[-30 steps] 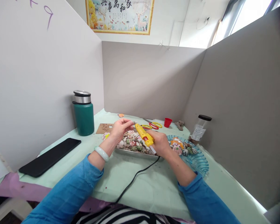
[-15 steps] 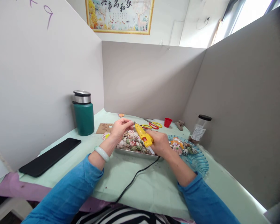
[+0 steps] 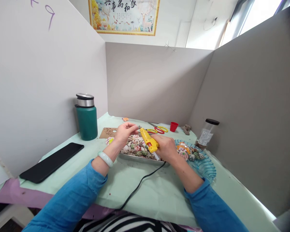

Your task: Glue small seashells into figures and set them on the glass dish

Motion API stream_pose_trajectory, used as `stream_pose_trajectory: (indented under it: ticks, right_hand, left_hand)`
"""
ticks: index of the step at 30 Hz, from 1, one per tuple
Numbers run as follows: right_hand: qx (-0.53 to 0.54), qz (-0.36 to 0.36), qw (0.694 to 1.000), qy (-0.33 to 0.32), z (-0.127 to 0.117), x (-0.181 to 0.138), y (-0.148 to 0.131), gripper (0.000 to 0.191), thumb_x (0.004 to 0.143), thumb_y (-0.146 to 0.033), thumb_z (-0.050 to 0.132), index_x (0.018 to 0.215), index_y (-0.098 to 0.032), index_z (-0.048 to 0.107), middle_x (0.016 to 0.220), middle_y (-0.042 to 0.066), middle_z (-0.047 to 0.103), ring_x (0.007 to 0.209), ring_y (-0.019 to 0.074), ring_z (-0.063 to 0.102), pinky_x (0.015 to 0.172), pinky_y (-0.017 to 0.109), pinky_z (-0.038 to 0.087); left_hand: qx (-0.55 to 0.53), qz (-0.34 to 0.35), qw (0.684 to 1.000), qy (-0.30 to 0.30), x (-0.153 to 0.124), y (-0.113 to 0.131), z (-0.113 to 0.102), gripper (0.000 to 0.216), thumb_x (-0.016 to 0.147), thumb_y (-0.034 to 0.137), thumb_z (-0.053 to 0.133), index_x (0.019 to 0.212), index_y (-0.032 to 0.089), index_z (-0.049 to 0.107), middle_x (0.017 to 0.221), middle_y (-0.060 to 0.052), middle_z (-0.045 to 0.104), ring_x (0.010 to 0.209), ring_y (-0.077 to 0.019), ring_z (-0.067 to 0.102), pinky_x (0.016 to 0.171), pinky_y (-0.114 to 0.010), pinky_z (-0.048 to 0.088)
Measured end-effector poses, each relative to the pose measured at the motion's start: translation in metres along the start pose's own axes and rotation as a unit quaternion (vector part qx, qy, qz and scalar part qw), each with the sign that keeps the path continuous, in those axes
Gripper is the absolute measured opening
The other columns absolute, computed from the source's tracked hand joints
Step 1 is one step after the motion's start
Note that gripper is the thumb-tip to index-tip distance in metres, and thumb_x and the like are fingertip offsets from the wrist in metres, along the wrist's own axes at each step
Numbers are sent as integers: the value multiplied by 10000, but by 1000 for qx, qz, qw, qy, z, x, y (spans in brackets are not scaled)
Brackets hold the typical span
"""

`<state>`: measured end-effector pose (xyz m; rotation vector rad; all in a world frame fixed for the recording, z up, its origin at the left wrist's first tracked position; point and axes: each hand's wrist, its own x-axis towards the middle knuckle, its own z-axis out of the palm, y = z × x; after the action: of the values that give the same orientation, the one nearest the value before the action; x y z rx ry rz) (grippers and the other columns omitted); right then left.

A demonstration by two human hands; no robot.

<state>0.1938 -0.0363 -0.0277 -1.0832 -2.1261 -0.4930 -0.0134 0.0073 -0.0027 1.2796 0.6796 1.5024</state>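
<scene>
My right hand (image 3: 166, 147) grips a yellow hot glue gun (image 3: 148, 140), its nozzle aimed left at the fingertips of my left hand (image 3: 124, 133). My left hand pinches something small, too tiny to identify, just above a metal tray (image 3: 135, 158) filled with several painted shells (image 3: 137, 146). The gun's black cord (image 3: 137, 187) runs from under my right hand toward the table's near edge.
A blue glass dish (image 3: 206, 167) with more shells sits to the right. A green flask (image 3: 86, 117), a black phone (image 3: 52, 162), a brown card (image 3: 108, 132), yellow-red scissors (image 3: 158, 130), a red cup (image 3: 173, 126) and a clear jar (image 3: 206, 133) stand around. Grey partitions wall three sides.
The glue gun and my right hand have edged slightly toward my left fingertips. Nothing else has moved.
</scene>
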Motion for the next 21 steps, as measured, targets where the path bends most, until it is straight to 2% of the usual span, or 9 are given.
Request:
stream_pose_trajectory:
  ticks: [21]
  right_hand:
    - [-17, 21, 999, -34, -2, 0, -1, 309, 779, -220, 549, 1077, -224, 630, 939, 45, 705, 832, 194, 631, 702, 273, 408]
  left_hand:
    - [12, -2, 1000, 11, 2, -4, -3, 265, 618, 292, 764, 744, 119, 607, 692, -23, 645, 576, -117, 607, 651, -302, 517]
